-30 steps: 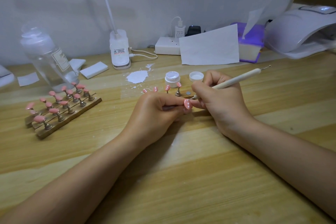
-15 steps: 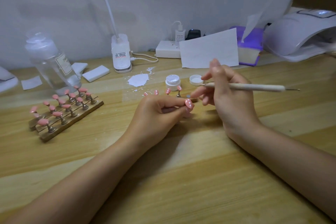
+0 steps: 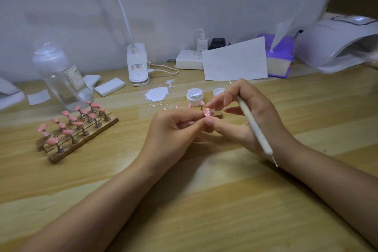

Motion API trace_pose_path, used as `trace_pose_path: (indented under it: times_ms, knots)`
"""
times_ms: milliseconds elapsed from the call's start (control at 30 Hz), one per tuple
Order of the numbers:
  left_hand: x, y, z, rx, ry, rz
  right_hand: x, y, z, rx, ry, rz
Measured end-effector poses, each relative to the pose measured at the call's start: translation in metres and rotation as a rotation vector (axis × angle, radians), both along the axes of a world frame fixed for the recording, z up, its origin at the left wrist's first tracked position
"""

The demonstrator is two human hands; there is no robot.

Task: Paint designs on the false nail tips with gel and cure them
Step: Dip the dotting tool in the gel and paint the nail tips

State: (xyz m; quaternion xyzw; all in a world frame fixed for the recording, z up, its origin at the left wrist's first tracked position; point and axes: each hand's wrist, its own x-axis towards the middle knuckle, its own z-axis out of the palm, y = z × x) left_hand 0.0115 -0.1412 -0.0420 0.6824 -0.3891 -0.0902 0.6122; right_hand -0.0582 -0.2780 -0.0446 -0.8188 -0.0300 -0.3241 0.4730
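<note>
My left hand (image 3: 173, 129) pinches the stem of a pink nail tip (image 3: 207, 112) dotted with white, held just above the table. My right hand (image 3: 245, 114) grips a white dotting pen (image 3: 252, 125) that lies across the palm, one metal end pointing back toward my wrist, the other poking up past my fingers. Its fingertips touch the nail tip. An open white gel jar (image 3: 194, 96) and its lid (image 3: 218, 92) stand just beyond. Other dotted pink tips (image 3: 190, 106) stand by the jar. The white curing lamp (image 3: 337, 41) sits far right.
A wooden rack (image 3: 81, 135) with several plain pink tips lies at the left. Behind it stands a clear bottle (image 3: 61, 75). White spilled gel (image 3: 157, 93), a lamp base (image 3: 138, 65), a power strip (image 3: 189, 59), paper (image 3: 235, 61) and a purple box (image 3: 280, 57) line the back.
My right hand has turned the pen from pointing right to lying back along my wrist, and its fingers have come onto the nail tip. The left hand has barely moved.
</note>
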Motion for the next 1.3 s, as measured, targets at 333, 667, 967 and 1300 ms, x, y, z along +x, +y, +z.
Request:
trace_pose_path:
  times_ms: [333, 667, 967, 1300]
  knots:
    - [-0.004, 0.0, 0.0, -0.169, -0.015, 0.186, 0.008, -0.009, 0.002, 0.34, -0.093, -0.02]
    - [0.017, 0.007, 0.001, -0.221, -0.084, 0.508, 0.017, -0.018, -0.005, 0.025, 0.06, -0.133]
    - [0.025, 0.008, -0.007, -0.07, -0.051, 0.422, 0.018, -0.02, -0.004, -0.013, 0.132, -0.16]
    - [0.034, 0.019, -0.007, 0.346, -0.234, 0.336, 0.006, -0.052, 0.005, -0.569, 0.222, -0.518]
